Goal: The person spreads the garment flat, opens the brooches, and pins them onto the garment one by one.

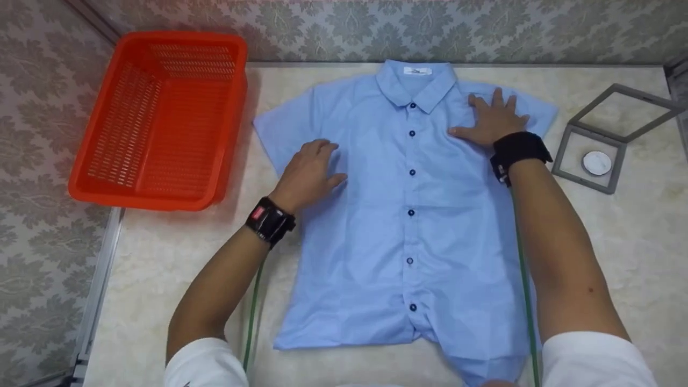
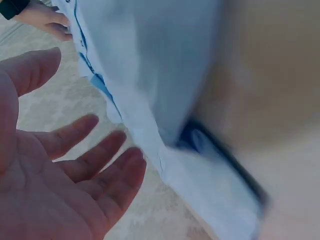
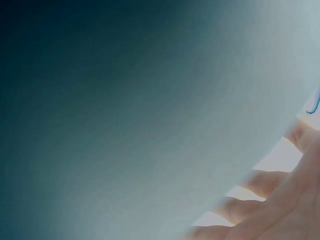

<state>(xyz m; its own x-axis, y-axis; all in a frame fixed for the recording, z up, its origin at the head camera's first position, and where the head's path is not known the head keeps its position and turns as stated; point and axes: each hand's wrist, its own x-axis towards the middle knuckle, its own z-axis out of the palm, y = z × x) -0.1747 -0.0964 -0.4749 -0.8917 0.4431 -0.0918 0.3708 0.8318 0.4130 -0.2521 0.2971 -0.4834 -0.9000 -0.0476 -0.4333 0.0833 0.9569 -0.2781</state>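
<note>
A light blue short-sleeved shirt [image 1: 371, 231] with dark buttons lies face up, its collar toward the wall. Its lower right part is bunched and hangs lower than the left hem. My right hand [image 1: 492, 121] rests with spread fingers on the shirt's right shoulder area. Over the left side of the shirt, below the sleeve, is my left hand [image 1: 306, 172]; its fingers are loosely bent and hold nothing. In the left wrist view the palm of the left hand [image 2: 55, 175] faces the camera, apart from the cloth. Blurred cloth fills most of the right wrist view.
A red plastic basket [image 1: 226, 134] stands at the left on the pale table [image 1: 161, 258]. To the right lies a grey hinged frame [image 1: 615, 188], opened, with a small round white object [image 1: 596, 163] inside it. A patterned wall [image 1: 355, 32] borders the back.
</note>
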